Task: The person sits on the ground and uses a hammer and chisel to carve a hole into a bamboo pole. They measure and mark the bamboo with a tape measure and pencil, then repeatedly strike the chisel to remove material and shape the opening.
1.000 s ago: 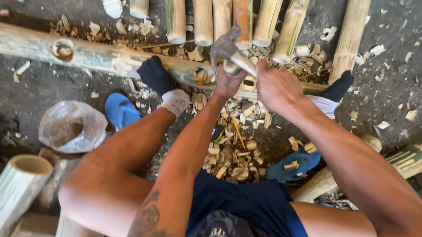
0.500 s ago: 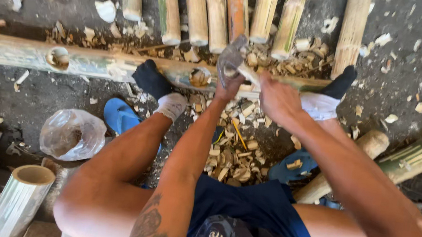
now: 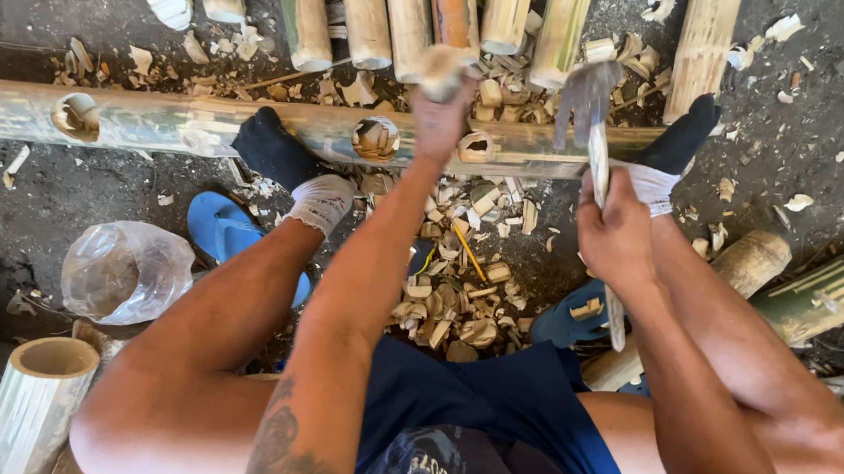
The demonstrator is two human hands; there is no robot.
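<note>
The left hand point(image 3: 439, 118) is stretched far out over the long bamboo pole point(image 3: 150, 117) and closes around a pale chunk of wood point(image 3: 441, 68), which it holds above the holes cut in the pole. Half a second ago both hands sat close together at the middle of the pole; now they are apart. The right hand point(image 3: 615, 237) has drawn back nearer and to the right, fist shut on the handle of a hatchet point(image 3: 591, 130), whose grey head is raised and blurred (so its edge cannot be made out). Both socked feet point(image 3: 278, 151) press against the pole's near side, as before. Wood chips point(image 3: 458, 290) lie heaped between the legs. A blue sandal point(image 3: 227, 232) and a plastic bag point(image 3: 123, 272) lie to the left.
</note>
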